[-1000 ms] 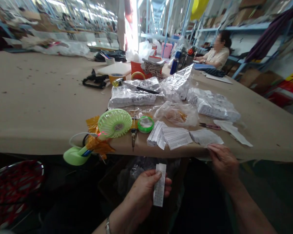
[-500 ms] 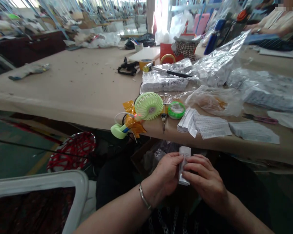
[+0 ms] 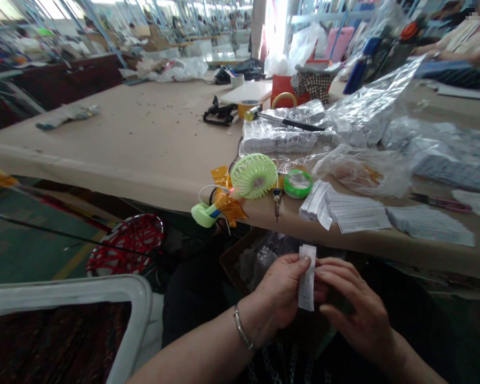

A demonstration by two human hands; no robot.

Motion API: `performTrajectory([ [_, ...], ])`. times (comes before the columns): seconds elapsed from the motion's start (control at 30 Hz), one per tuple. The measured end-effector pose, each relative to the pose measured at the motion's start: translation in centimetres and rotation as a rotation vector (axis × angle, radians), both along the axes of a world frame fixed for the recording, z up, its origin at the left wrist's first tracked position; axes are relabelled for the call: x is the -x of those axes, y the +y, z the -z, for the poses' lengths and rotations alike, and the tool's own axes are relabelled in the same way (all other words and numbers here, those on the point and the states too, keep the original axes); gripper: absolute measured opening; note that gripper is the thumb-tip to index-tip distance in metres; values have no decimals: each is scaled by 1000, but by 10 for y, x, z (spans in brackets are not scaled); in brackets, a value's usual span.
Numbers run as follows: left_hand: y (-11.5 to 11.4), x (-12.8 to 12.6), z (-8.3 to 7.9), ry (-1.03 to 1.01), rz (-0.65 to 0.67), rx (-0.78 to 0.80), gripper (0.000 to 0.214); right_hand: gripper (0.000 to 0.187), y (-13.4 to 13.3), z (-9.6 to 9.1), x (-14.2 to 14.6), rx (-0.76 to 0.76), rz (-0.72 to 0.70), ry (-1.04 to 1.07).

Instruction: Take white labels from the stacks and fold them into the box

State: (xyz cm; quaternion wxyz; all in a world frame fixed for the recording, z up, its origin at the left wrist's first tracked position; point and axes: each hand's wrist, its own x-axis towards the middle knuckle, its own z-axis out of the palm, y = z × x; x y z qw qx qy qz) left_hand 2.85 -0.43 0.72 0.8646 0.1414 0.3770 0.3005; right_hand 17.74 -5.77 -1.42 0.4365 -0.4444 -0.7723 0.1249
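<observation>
My left hand pinches a small stack of white printed labels upright below the table edge. My right hand meets it from the right, fingers curled against the same stack. Both hands are over my lap, in front of the brown table. On the table edge just above lie fanned piles of more white labels and another pile to the right. A metal bracelet is on my left wrist.
A light green desk fan, a screwdriver, a green tape roll and plastic bags of labels sit on the table. Scissors lie right. A white-framed chair and red basket stand left. Another person's arm rests far right.
My right hand left the label pile on the table and came down to the stack in my left hand. The view swung left and down.
</observation>
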Motion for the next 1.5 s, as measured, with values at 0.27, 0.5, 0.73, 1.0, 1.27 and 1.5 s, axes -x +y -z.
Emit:
performTrajectory([
  [0.27,-5,11,-3,-38,197,-48,25,34,19,-6,-4,645,163,311],
  [0.5,-9,12,6,-61,231,-59,30,30,15,-8,5,433,120,135],
  [0.73,-10,13,9,-37,247,-54,28,27,18,-9,5,322,83,-42],
  [1.0,-10,14,6,-31,229,-62,26,29,13,-6,8,355,102,-4],
  [1.27,-10,16,3,-13,274,-110,38,21,22,-12,10,909,81,561],
  [1.5,-12,19,4,6,302,-172,36,21,23,-11,18,1046,70,787],
])
